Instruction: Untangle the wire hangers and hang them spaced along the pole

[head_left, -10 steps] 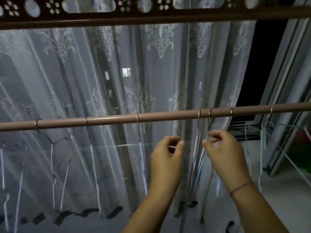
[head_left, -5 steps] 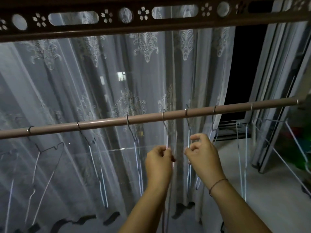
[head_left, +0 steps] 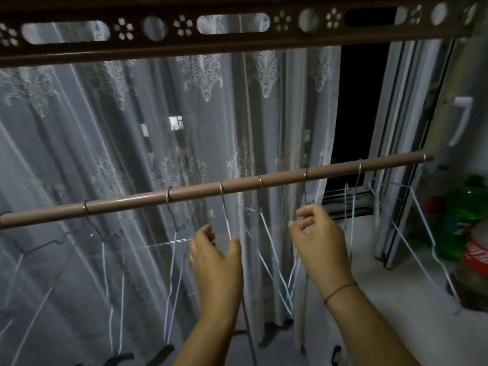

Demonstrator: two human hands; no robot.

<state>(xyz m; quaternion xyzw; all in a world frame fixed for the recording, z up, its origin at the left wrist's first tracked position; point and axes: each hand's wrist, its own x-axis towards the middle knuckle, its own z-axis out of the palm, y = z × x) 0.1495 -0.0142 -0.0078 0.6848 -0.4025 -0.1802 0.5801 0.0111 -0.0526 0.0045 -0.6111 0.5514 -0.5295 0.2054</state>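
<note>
1. Wire hangers [head_left: 226, 217] are hung spaced along the pole [head_left: 285, 178]; bare pole is left at 3 o'clock.
2. Left hand [head_left: 215, 257]: grip is released beside one wire.
3. Right hand [head_left: 320, 241]: fingers are curled; its grip cannot be told.

Two bare forearms enter from the bottom edge of the view, each ending in a bare grip. The left forearm [head_left: 208, 328] is uncovered along all of its visible length, and so is the left grip [head_left: 216, 262]. On one finger at that grip's outer side sits a small pale glint [head_left: 192, 259], perhaps a thin ring, though it is too blurred to be sure. The right forearm [head_left: 369, 328] and the right grip [head_left: 322, 247] are equally uncovered. Around the right wrist runs a thin cord bracelet [head_left: 340, 289], a single dark reddish-brown strand lying at a slight slant, with a small thicker spot like a knot at its lower end.
</note>
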